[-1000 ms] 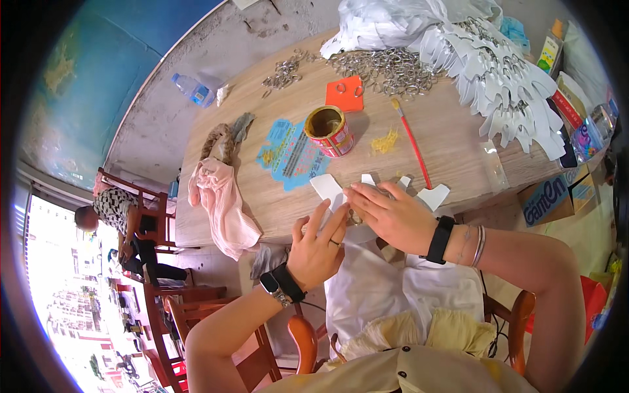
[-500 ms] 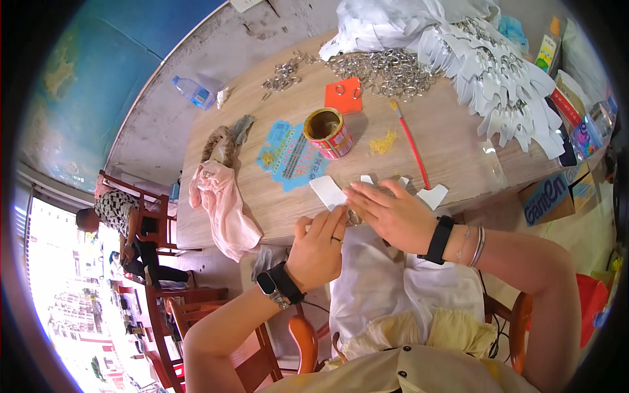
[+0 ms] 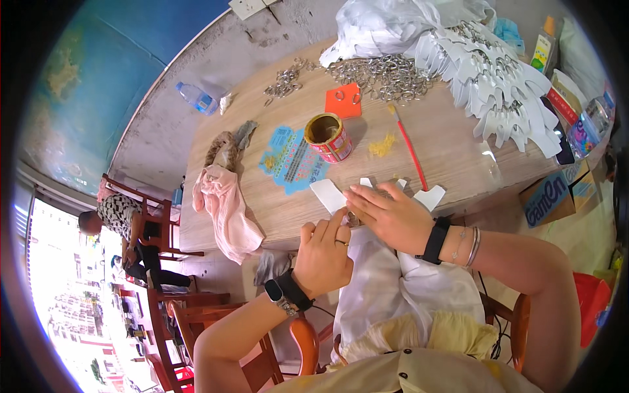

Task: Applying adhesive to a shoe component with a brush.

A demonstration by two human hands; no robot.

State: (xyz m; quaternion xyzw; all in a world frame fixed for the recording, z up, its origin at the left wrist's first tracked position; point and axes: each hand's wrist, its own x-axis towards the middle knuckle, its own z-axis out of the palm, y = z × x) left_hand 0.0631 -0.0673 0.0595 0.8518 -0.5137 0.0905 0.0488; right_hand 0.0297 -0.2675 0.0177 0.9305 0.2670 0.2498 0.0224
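Observation:
At the table's near edge lies a white cut-out piece (image 3: 326, 196), partly hidden by my hands. My right hand (image 3: 393, 218) lies over it with fingers stretched out flat and close together, pressing down. Beside it, my left hand (image 3: 325, 254) has its fingers bent, with the index tip at the piece's near edge. A bit of metal ring (image 3: 354, 220) shows between the hands; what the left fingers pinch is mostly hidden. Another white piece end (image 3: 430, 196) sticks out right of my right hand. An open tin (image 3: 327, 136) of brownish paste stands beyond.
Behind the tin are a red-orange card (image 3: 343, 100) with rings and a heap of metal rings (image 3: 393, 77). A red-handled brush (image 3: 411, 150) lies right of it. White pieces with rings (image 3: 501, 85) cover the far right. A pink cloth (image 3: 226, 213) hangs over the left edge.
My left hand has shifted slightly down and right, its fingers more bent and the index reaching forward. My right hand stays nearly in place. The whole view has tilted slightly.

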